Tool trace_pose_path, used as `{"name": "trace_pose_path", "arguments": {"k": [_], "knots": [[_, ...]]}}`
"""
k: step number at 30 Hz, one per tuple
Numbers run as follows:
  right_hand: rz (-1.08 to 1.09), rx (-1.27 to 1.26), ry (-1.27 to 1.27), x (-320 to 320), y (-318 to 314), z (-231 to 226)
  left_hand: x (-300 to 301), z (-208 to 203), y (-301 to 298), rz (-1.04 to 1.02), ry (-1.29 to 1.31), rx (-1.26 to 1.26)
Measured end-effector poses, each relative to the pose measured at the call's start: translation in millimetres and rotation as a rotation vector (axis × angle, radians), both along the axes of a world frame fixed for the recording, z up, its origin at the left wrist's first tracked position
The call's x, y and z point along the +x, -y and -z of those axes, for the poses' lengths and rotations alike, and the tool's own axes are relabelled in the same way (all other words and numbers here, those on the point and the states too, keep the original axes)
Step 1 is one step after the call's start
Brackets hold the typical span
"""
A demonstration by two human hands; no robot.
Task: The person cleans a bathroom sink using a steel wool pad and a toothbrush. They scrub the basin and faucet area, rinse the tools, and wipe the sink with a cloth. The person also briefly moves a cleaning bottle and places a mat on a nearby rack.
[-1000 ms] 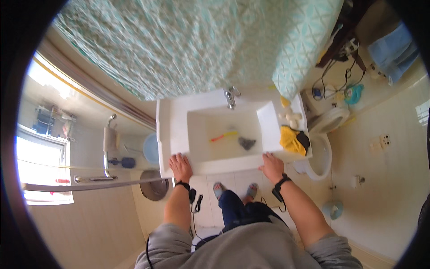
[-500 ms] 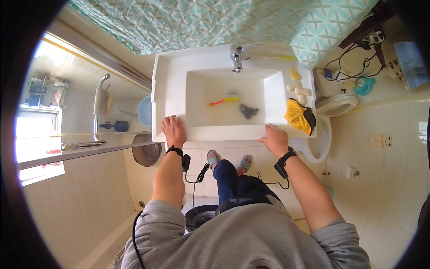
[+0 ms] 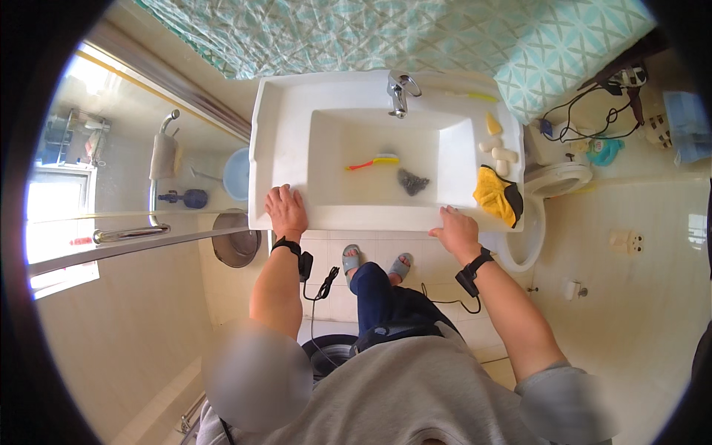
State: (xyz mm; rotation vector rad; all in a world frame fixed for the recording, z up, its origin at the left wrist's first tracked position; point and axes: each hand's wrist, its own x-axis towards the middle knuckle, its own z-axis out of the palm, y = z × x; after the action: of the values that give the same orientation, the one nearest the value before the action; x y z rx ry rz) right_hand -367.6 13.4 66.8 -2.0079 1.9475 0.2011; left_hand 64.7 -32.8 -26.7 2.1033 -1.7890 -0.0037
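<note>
My left hand point(image 3: 286, 213) lies flat on the near left corner of the white washbasin point(image 3: 356, 219), fingers stretched out. At the near right, my right hand point(image 3: 457, 231) rests on the rim with its thumb apart from the fingers. Neither hand holds anything. Down in the basin lie a brush point(image 3: 373, 162) with a red and yellow handle and a dark grey scouring pad point(image 3: 412, 182). Right of my right hand sits a yellow and black glove or cloth point(image 3: 496, 195) on the rim. Behind it are several pale soap-like pieces point(image 3: 504, 154).
A chrome tap point(image 3: 400, 95) stands at the basin's back. The patterned curtain point(image 3: 415, 44) hangs beyond. On the right is a toilet point(image 3: 528, 241) and a turquoise bottle point(image 3: 604, 151). A blue basin point(image 3: 236, 174) and a metal pot point(image 3: 236, 239) are at the left. Cables hang from both wrists.
The view has shifted slightly. My left hand has slid a little farther onto the rim; my right hand keeps its place. The things in and around the basin have not moved.
</note>
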Motion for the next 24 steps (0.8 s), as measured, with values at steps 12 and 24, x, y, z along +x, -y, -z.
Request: {"name": "trace_pose_path", "arguments": {"k": [12,24], "knots": [[-0.244,0.268,0.151,60.3,146.3,63.4,-0.5,-7.7,3.0,-0.035,-0.037,0.053],[-0.339,0.596,0.161,113.2,162.2,69.1,2.0,-9.2,2.7,-0.033,-0.035,0.079]]}}
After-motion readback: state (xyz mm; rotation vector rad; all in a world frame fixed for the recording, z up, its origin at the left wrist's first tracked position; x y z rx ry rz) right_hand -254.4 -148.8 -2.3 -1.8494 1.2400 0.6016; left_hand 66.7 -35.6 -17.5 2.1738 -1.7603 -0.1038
